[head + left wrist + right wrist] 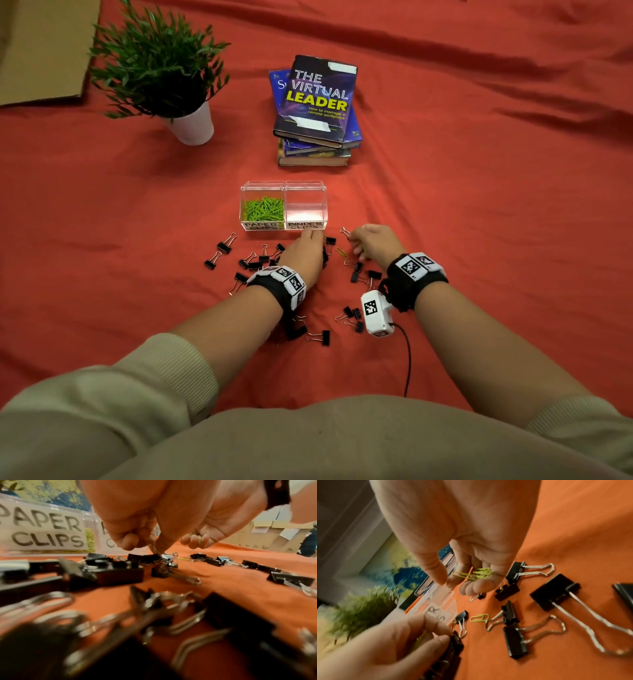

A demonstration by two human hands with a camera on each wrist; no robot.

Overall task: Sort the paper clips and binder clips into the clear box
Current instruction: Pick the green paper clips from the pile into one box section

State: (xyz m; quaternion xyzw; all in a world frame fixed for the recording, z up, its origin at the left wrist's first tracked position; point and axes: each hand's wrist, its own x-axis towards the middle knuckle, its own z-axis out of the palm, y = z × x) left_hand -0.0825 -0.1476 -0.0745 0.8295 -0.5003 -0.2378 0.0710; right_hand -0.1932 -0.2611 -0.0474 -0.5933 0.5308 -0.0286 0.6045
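The clear box (283, 187) stands on the red cloth. Its left compartment holds green paper clips (263, 209); the right one, labelled binder clips, holds nothing. My left hand (147, 545) hovers just in front of the box and pinches the wire handle of a black binder clip (163, 569) that hangs onto the cloth. To the right, my right hand (458, 582) cups a few green paper clips (476, 573) in its curled fingers. One loose paper clip (341, 253) lies between the hands. Several black binder clips (253, 262) are scattered around both wrists.
A stack of books (317, 106) sits behind the box, with a potted plant (161, 68) at the back left and cardboard (41, 48) in the far left corner. A white camera unit (375, 313) with a cable hangs below my right wrist.
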